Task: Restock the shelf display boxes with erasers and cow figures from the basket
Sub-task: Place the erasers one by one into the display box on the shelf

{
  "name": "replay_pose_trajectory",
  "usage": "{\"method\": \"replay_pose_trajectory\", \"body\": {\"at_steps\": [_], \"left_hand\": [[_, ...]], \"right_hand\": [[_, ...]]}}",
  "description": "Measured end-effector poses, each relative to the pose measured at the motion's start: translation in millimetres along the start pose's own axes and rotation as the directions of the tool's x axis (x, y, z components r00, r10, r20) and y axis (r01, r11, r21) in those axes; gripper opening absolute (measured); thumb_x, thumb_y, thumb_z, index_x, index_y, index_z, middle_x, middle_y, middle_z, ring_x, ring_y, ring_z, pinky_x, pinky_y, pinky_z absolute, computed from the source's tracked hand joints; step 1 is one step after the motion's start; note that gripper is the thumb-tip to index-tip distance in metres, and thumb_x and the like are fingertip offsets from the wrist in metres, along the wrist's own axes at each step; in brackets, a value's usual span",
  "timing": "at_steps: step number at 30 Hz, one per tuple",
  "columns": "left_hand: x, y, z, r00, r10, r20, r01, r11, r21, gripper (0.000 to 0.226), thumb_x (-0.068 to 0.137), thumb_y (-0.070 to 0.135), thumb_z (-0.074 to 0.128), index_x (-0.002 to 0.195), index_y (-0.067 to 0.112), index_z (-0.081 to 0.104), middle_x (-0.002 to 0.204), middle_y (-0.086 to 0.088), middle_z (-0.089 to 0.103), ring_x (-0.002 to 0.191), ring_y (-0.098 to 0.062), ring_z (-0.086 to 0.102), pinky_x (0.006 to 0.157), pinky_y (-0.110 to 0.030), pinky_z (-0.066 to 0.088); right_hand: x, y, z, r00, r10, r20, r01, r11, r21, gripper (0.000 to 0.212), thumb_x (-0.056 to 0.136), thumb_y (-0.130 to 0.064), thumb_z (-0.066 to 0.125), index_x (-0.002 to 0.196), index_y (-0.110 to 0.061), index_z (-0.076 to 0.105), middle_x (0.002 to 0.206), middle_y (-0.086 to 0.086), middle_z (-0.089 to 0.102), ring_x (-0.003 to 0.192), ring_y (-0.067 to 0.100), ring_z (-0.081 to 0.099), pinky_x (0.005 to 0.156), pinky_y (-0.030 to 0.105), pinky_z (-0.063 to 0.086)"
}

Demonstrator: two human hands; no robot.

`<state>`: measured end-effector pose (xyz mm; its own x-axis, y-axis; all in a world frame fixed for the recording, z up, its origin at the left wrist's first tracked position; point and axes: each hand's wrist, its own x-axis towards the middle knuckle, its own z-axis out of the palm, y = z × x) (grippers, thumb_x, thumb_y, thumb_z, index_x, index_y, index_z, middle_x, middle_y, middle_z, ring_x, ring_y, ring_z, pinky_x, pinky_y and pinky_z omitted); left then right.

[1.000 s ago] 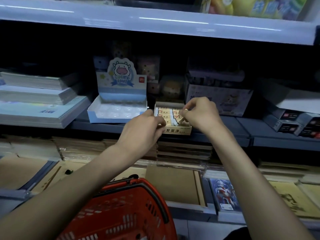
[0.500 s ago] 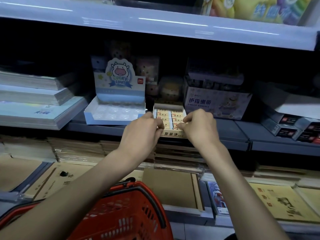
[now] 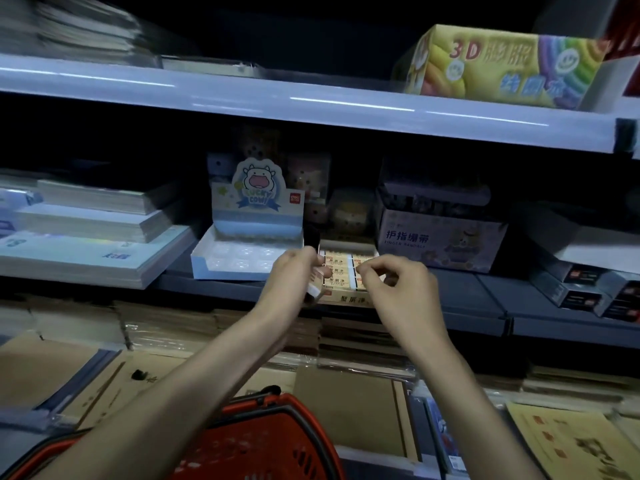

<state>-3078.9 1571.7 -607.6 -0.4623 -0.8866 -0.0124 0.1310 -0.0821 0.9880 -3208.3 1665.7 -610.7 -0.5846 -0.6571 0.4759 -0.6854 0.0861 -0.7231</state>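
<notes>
1. The eraser display box (image 3: 347,271) sits at the front edge of the middle shelf (image 3: 450,292), open side up, so its rows of erasers can be reached from the aisle
2. The left hand (image 3: 294,275) is closed around a small white-ended eraser (image 3: 313,289), held just beside the box's left wall, probably ready to be slotted in
3. The right hand (image 3: 401,285) hovers over the box's right half with thumb and forefinger pinched narrow; whether anything is between them cannot be told, though the pose suits nudging the rows straight
4. The cow display box (image 3: 247,252) stands just left of the eraser box; its moulded tray shows only bare dimples, so the cow figures appear not yet restocked
5. The red basket (image 3: 263,441) hangs low under the forearms, near the body, which keeps the stock within reach; its contents are too dim to make out
6. The eraser box looks nearly full, so this step seems close to done
</notes>
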Motion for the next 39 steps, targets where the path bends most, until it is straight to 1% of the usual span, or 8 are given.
{"method": "replay_pose_trajectory", "body": {"at_steps": [5, 12, 16, 18, 21, 25, 31, 39], "left_hand": [[-0.7, 9.6, 4.6, 0.992, -0.101, 0.074, 0.122, 0.922, -0.367, 0.022, 0.098, -0.002, 0.042, 0.109, -0.004, 0.06, 0.087, -0.01, 0.053, 0.058, -0.013, 0.046, 0.046, -0.022, 0.031], [-5.1, 16.2, 19.9, 0.995, -0.079, 0.056, 0.094, 0.935, -0.341, 0.035, 0.102, -0.002, 0.04, 0.125, 0.011, 0.063, 0.078, -0.012, 0.057, 0.043, -0.016, 0.051, 0.039, -0.023, 0.036], [4.9, 12.6, 18.2, 0.998, 0.033, 0.056, -0.024, 0.987, -0.161, 0.031, 0.104, 0.014, 0.047, 0.127, 0.024, 0.066, 0.1, -0.005, 0.066, 0.073, -0.019, 0.063, 0.058, -0.028, 0.046], [9.2, 1.3, 9.2, 0.973, 0.226, 0.035, -0.229, 0.95, 0.214, 0.034, 0.106, 0.016, 0.045, 0.133, 0.03, 0.06, 0.118, 0.004, 0.066, 0.101, -0.013, 0.064, 0.078, -0.024, 0.048], [11.9, -21.3, -4.2, 0.877, 0.438, 0.197, -0.437, 0.559, 0.704, 0.034, 0.103, 0.02, 0.046, 0.13, 0.034, 0.063, 0.124, 0.011, 0.063, 0.11, -0.011, 0.06, 0.096, -0.034, 0.047], [11.4, -40.9, -12.3, 0.822, 0.412, 0.392, -0.491, 0.166, 0.855, 0.029, 0.099, 0.038, 0.052, 0.122, 0.03, 0.069, 0.117, 0.014, 0.065, 0.115, -0.011, 0.056, 0.099, -0.035, 0.046], [15.4, -39.3, -17.1, 0.789, 0.449, 0.419, -0.529, 0.15, 0.835, 0.019, 0.1, 0.034, 0.057, 0.113, 0.032, 0.071, 0.11, 0.015, 0.068, 0.102, -0.011, 0.063, 0.084, -0.035, 0.053], [17.6, -45.5, -23.2, 0.778, 0.466, 0.422, -0.544, 0.163, 0.823, 0.017, 0.101, 0.035, 0.057, 0.11, 0.034, 0.072, 0.105, 0.018, 0.069, 0.1, -0.006, 0.062, 0.083, -0.032, 0.053]], "right_hand": [[-15.6, -22.1, 7.2, 0.973, 0.147, 0.176, -0.204, 0.906, 0.37, 0.006, 0.093, -0.019, 0.071, 0.092, -0.024, 0.075, 0.079, -0.004, 0.076, 0.07, 0.012, 0.071, 0.062, 0.028, 0.049], [-18.0, -36.0, 11.2, 0.917, 0.229, 0.326, -0.39, 0.685, 0.616, 0.026, 0.09, -0.01, 0.076, 0.112, -0.007, 0.064, 0.084, 0.016, 0.078, 0.068, 0.02, 0.07, 0.056, 0.026, 0.054], [-3.5, -30.9, 4.6, 0.879, 0.332, 0.342, -0.475, 0.546, 0.691, 0.024, 0.089, 0.002, 0.074, 0.11, -0.007, 0.065, 0.085, 0.016, 0.078, 0.062, 0.017, 0.071, 0.058, 0.024, 0.059], [12.1, -21.7, 0.4, 0.886, 0.38, 0.265, -0.46, 0.651, 0.604, 0.017, 0.091, -0.004, 0.074, 0.106, -0.01, 0.068, 0.081, 0.01, 0.079, 0.063, 0.017, 0.072, 0.062, 0.029, 0.062], [39.0, -7.1, -2.7, 0.93, 0.356, 0.095, -0.364, 0.844, 0.393, 0.008, 0.093, -0.011, 0.073, 0.101, -0.014, 0.073, 0.076, 0.003, 0.077, 0.065, 0.016, 0.074, 0.066, 0.034, 0.064], [66.1, 7.6, 9.8, 0.955, 0.289, 0.068, -0.296, 0.945, 0.138, 0.007, 0.093, -0.015, 0.074, 0.092, -0.021, 0.077, 0.085, -0.002, 0.076, 0.072, 0.014, 0.074, 0.065, 0.027, 0.063], [69.9, 27.7, 44.3, 0.976, 0.177, 0.126, -0.168, 0.983, -0.079, 0.023, 0.09, -0.009, 0.075, 0.109, -0.023, 0.074, 0.105, -0.001, 0.072, 0.084, 0.011, 0.069, 0.069, 0.024, 0.059], [68.0, 24.2, 61.0, 0.989, -0.009, 0.148, 0.061, 0.936, -0.346, 0.01, 0.086, -0.014, 0.079, 0.093, -0.021, 0.079, 0.103, 0.003, 0.071, 0.094, 0.022, 0.069, 0.082, 0.038, 0.06]]}}
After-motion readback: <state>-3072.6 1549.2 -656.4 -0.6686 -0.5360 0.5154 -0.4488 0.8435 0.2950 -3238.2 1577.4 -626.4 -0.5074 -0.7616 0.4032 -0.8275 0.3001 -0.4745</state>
